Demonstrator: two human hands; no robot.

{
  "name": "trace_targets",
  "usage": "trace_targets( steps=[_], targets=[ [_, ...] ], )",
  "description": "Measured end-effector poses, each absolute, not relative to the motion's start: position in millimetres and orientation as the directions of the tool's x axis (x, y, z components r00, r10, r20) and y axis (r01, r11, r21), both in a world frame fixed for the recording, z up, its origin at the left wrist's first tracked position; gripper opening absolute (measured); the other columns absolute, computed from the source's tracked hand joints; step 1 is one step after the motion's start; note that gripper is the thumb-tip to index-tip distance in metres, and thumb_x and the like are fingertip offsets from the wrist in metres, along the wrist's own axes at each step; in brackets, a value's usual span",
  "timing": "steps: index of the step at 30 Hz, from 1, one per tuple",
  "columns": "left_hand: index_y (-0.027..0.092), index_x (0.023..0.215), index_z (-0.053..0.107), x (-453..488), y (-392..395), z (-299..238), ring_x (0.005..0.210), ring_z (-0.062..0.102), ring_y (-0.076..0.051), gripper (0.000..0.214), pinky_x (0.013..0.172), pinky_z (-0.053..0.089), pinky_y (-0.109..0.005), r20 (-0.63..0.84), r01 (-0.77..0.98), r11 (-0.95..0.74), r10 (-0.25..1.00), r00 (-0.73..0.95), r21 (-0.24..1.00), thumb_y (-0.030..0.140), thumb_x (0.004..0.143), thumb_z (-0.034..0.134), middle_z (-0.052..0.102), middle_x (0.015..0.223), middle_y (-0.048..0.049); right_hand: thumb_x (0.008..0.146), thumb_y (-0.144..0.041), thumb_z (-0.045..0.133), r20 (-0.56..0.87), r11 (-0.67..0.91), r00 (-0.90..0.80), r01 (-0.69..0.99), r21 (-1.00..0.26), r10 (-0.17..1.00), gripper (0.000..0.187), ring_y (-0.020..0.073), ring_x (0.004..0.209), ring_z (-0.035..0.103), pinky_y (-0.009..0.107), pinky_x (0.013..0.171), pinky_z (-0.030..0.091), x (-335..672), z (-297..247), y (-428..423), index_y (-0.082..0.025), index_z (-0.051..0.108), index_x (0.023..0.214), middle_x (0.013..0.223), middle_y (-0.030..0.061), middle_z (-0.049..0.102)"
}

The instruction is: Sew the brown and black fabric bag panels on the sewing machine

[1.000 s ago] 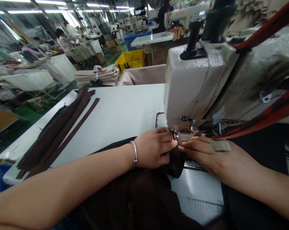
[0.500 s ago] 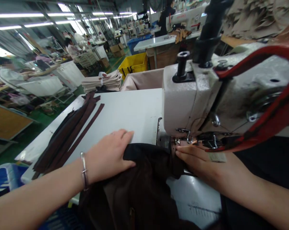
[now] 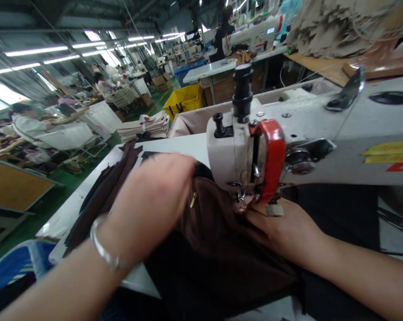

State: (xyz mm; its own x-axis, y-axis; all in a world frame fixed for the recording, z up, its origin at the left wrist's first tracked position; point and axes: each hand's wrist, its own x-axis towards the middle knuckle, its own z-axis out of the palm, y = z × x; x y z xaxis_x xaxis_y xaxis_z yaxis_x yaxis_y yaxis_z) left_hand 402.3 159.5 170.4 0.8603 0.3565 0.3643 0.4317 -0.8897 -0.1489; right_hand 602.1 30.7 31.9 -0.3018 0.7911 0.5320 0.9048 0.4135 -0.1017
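A dark brown fabric piece (image 3: 215, 249) with a small gold zipper pull (image 3: 193, 199) lies across the bed of a white sewing machine (image 3: 223, 156). My left hand (image 3: 158, 196), blurred and wearing a silver bracelet (image 3: 103, 245), is curled at the raised left part of the fabric. Its fingertips are hidden behind the hand. Close to the presser foot (image 3: 240, 196), my right hand (image 3: 281, 223) pinches the fabric edge, fingers together. Beige tape (image 3: 275, 209) wraps one of its fingers. The red guard (image 3: 275, 156) partly covers the needle area.
Dark brown strips (image 3: 97, 196) lie on the table's left side. A blue basket (image 3: 37, 258) stands at lower left. Behind the table are a bundled stack of beige pieces (image 3: 144, 126) and a yellow bin (image 3: 184, 101). Scissors-like metal (image 3: 398, 223) lies at right. Other people sit or stand farther off.
My left hand has lifted and curled, raising and turning the fabric so the zipper pull shows higher up. The right hand stays by the presser foot. The view has shifted, showing more of the machine.
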Motion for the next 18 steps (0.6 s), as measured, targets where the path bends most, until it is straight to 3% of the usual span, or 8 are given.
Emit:
trace_targets(
  steps=[2,3,5,9,11,13,15,18],
  targets=[
    [0.011,0.127,0.054,389.8,119.2,142.0,0.119,0.060,-0.026,0.033,0.107,0.046,-0.042,0.421,0.175,-0.974,0.101,0.902,-0.141,0.014,0.096,0.046,0.066,0.120,-0.0133,0.091,-0.020,0.057,0.537,0.392,-0.286,0.916,-0.091,0.794,0.017,0.0231,0.079,0.064,0.037,0.071,0.050,599.8,34.5,31.7,-0.018,0.071,0.101,0.092,0.0085,0.072],
    [0.008,0.130,0.051,387.7,107.3,125.1,0.124,0.056,-0.026,0.035,0.113,0.041,-0.045,0.390,0.163,-0.982,0.115,0.913,-0.091,0.018,0.097,0.048,0.065,0.125,-0.0145,0.092,-0.020,0.056,0.540,0.384,-0.277,0.919,-0.093,0.795,0.017,0.0220,0.078,0.064,0.036,0.070,0.049,599.4,35.8,31.8,-0.019,0.071,0.099,0.091,0.0077,0.072],
    [0.007,0.128,0.051,391.3,100.2,94.9,0.112,0.063,-0.027,0.037,0.108,0.045,-0.048,0.403,0.161,-0.987,0.140,0.904,-0.017,0.029,0.097,0.054,0.069,0.116,-0.0142,0.094,-0.023,0.054,0.544,0.372,-0.259,0.922,-0.105,0.798,0.018,0.0201,0.077,0.064,0.033,0.069,0.048,600.2,37.6,31.1,-0.020,0.071,0.096,0.089,0.0064,0.072],
    [0.013,0.119,0.055,405.4,118.9,74.7,0.066,0.065,-0.026,0.046,0.067,0.055,-0.045,0.182,0.370,-0.929,0.359,0.915,-0.026,0.048,0.091,0.064,0.069,0.075,-0.0039,0.098,-0.026,0.052,0.544,0.363,-0.235,0.921,-0.139,0.806,0.022,0.0196,0.078,0.063,0.032,0.069,0.047,605.7,36.5,28.1,-0.019,0.071,0.091,0.086,0.0053,0.071],
    [0.016,0.115,0.057,407.1,125.8,80.0,0.067,0.065,-0.028,0.043,0.064,0.055,-0.043,0.051,0.445,-0.893,0.442,0.895,-0.071,0.049,0.089,0.066,0.068,0.077,-0.0031,0.097,-0.026,0.054,0.548,0.380,-0.241,0.912,-0.153,0.801,0.020,0.0195,0.078,0.063,0.032,0.069,0.047,608.7,33.9,27.5,-0.020,0.071,0.090,0.085,0.0051,0.071],
    [0.018,0.105,0.060,406.0,128.4,85.4,0.080,0.066,-0.027,0.028,0.072,0.056,-0.042,0.043,0.444,-0.891,0.442,0.896,-0.093,0.041,0.089,0.067,0.068,0.089,-0.0051,0.095,-0.026,0.056,0.559,0.401,-0.250,0.901,-0.163,0.790,0.016,0.0194,0.079,0.063,0.031,0.069,0.047,610.8,31.4,27.5,-0.021,0.071,0.091,0.085,0.0047,0.070],
    [0.018,0.092,0.060,403.9,130.2,86.2,0.095,0.063,-0.027,0.011,0.084,0.054,-0.041,0.107,0.349,-0.929,0.337,0.936,-0.126,0.029,0.092,0.063,0.065,0.100,-0.0071,0.094,-0.024,0.057,0.572,0.422,-0.261,0.891,-0.168,0.778,0.014,0.0196,0.080,0.063,0.032,0.071,0.047,611.3,30.3,27.9,-0.022,0.071,0.093,0.087,0.0046,0.070],
    [0.017,0.089,0.060,400.5,134.8,80.7,0.106,0.057,-0.025,0.009,0.096,0.049,-0.040,0.128,0.124,-0.980,0.104,0.986,-0.155,0.018,0.094,0.053,0.063,0.108,-0.0071,0.093,-0.020,0.057,0.576,0.461,-0.301,0.875,-0.150,0.760,0.011,0.0206,0.081,0.061,0.034,0.072,0.046,609.8,31.6,28.1,-0.020,0.067,0.090,0.088,0.0043,0.068]
  ],
)
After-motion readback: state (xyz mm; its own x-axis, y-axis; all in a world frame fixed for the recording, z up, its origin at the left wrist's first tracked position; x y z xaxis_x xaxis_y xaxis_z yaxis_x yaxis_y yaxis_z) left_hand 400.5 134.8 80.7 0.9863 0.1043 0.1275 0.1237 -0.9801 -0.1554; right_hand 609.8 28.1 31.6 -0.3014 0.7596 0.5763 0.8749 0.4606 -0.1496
